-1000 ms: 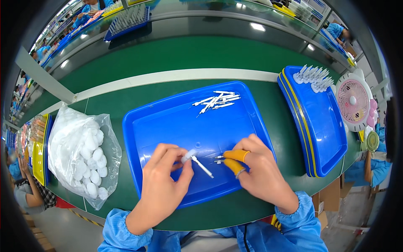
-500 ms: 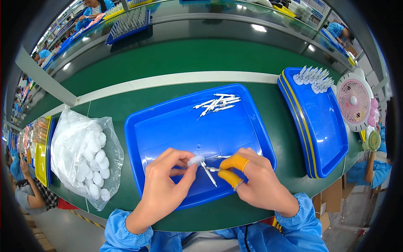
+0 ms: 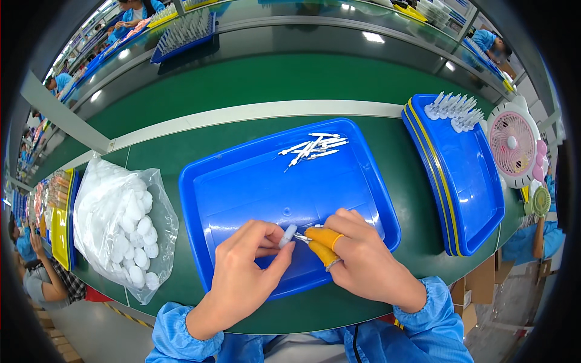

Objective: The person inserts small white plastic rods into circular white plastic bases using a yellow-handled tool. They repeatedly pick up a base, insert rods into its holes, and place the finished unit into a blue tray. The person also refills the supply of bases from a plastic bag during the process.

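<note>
Over the near part of a blue tray (image 3: 200,242), my left hand (image 3: 245,272) pinches a small, pale white oval plastic piece (image 3: 288,235) between thumb and forefinger. My right hand (image 3: 357,257) wears yellow-orange finger covers on its thumb and forefinger. Those fingers are closed on a thin silver-and-white piece (image 3: 301,237), whose visible end meets the oval piece; the rest is hidden behind the fingers. A loose pile of slim white sticks with thin metal ends (image 3: 318,146) lies in the far right part of the tray.
A clear bag of white oval pieces (image 3: 134,236) lies at the left. Stacked blue and yellow trays (image 3: 451,187) stand at the right, with upright white pieces (image 3: 457,111) on top. Beside them is a pink-and-white fan (image 3: 511,142). People work around the benches.
My right hand has moved left, closer to the left hand. The white stick that hung below the oval piece no longer shows there. The oval piece has turned more upright.
</note>
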Demonstrator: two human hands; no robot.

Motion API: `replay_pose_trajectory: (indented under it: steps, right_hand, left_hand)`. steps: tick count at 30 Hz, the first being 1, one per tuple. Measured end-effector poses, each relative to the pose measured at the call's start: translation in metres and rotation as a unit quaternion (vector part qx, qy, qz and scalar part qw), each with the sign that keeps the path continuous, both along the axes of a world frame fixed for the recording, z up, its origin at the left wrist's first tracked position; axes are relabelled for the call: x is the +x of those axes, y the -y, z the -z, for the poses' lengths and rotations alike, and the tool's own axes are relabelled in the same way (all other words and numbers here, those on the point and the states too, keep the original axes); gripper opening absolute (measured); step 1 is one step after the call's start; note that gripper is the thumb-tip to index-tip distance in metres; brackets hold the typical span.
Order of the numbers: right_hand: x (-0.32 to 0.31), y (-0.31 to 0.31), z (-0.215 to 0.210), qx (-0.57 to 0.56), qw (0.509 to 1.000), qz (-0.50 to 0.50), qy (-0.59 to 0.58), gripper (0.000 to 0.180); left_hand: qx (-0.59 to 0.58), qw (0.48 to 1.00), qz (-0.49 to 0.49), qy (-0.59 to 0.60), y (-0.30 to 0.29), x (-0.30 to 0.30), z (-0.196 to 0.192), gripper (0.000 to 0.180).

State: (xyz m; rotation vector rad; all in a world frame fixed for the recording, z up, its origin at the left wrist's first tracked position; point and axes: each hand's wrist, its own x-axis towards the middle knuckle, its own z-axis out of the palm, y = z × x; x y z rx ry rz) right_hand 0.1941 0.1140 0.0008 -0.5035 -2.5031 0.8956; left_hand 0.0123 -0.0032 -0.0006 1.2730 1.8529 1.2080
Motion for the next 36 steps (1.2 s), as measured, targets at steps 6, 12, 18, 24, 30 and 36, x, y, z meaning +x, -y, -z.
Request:
replay_pose_trajectory:
  steps: [6,12,18,24,30,36]
  right_hand:
    - [-0.005,0.013,0.004,-0.038,0.999,-0.003,0.002,0.041]
    - [-0.007,0.023,0.007,-0.068,0.995,0.042,-0.059,0.037]
    - [-0.012,0.027,0.016,-0.053,0.993,0.068,-0.076,0.038]
    - [-0.009,0.010,0.010,-0.062,0.996,0.061,-0.022,0.041]
    - [0.010,-0.017,0.003,0.035,0.988,0.078,0.126,0.027]
    - [0.009,-0.003,-0.014,-0.127,0.989,0.055,0.053,0.034]
  left_hand:
    - [0.064,0.996,0.005,-0.067,-0.001,0.004,0.008,0.016]
    - [0.078,0.992,0.000,-0.099,0.002,0.004,0.006,0.018]
    - [0.067,0.991,0.023,-0.111,0.006,0.005,0.010,0.019]
    - [0.039,0.994,-0.003,-0.099,0.004,0.002,0.012,0.019]
    - [0.030,0.997,-0.043,-0.063,0.003,-0.007,-0.003,0.014]
    - [-0.020,1.000,0.005,0.015,0.000,-0.007,-0.003,0.015]
